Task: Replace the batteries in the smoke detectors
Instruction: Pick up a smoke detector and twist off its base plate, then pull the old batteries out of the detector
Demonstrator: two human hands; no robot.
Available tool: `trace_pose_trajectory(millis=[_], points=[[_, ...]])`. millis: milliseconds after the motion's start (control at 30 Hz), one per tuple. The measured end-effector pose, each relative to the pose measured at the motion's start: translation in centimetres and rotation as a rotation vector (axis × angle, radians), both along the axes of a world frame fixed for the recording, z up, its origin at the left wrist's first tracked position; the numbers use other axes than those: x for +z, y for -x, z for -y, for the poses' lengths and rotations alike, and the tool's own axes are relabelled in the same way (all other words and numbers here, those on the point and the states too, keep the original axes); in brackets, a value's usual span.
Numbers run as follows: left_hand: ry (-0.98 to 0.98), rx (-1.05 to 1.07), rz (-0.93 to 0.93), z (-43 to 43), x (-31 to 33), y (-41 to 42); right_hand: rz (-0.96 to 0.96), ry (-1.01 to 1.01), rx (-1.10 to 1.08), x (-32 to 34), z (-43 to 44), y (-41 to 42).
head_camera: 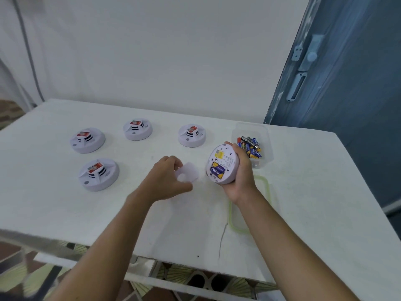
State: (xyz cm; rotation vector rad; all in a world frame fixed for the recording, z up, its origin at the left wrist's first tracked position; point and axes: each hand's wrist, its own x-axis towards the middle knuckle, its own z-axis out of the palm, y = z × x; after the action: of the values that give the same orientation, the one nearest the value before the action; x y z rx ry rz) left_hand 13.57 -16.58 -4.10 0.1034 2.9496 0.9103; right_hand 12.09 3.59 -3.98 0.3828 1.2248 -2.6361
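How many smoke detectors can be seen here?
5 detectors. Four on the table: far left, near left, back middle, back right. The fifth is in the right hand.

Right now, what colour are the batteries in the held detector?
Blue and yellow; the batteries in the detector show best in the head view.

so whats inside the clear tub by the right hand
The tub holds loose batteries, mostly blue and yellow, a few black or red. The right hand and the smoke detector it holds cover its near left corner, so anything there is hidden.
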Motion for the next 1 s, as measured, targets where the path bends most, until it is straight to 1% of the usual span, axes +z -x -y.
trace_pose_trajectory(millis=[67, 200, 333, 400, 467, 567, 633, 733, 1000], points=[[0.089, -0.026, 0.046, 1.1, -0.5, -0.1, 0.004, 0.040, -0.007, -0.1, 0.0, 0.0], [0.219, -0.011, 0.109, 2.4, -1.2, -0.1, -0.028, 0.131, 0.030, -0.2, 0.2, -0.4], [0.290, -0.013, 0.124, 2.7, -1.6, 0.0, -0.037, 0.143, 0.065, -0.1, 0.6, -0.6], [0.305, -0.020, 0.101, 2.6, -1.5, -0.2, -0.044, 0.139, 0.077, 0.3, 0.9, -0.9], [0.183, -0.001, 0.033, 1.9, -1.0, -0.6, -0.051, 0.144, 0.077, 0.5, 1.1, -1.1], [-0.110, -0.015, -0.162, -0.2, 0.5, -1.3, -0.044, 0.134, 0.045, 0.4, 1.1, -1.2], [-0.217, -0.042, -0.241, -2.0, 1.6, -1.8, -0.043, 0.135, 0.016, 0.5, 1.2, -1.2], [-0.283, -0.075, -0.253, -4.1, 2.0, -2.3, -0.074, 0.142, -0.003, 0.8, 1.2, -1.4], [-0.333, -0.016, -0.206, -6.0, 1.8, -2.2, -0.109, 0.093, -0.042, 1.5, 0.3, -1.7]])
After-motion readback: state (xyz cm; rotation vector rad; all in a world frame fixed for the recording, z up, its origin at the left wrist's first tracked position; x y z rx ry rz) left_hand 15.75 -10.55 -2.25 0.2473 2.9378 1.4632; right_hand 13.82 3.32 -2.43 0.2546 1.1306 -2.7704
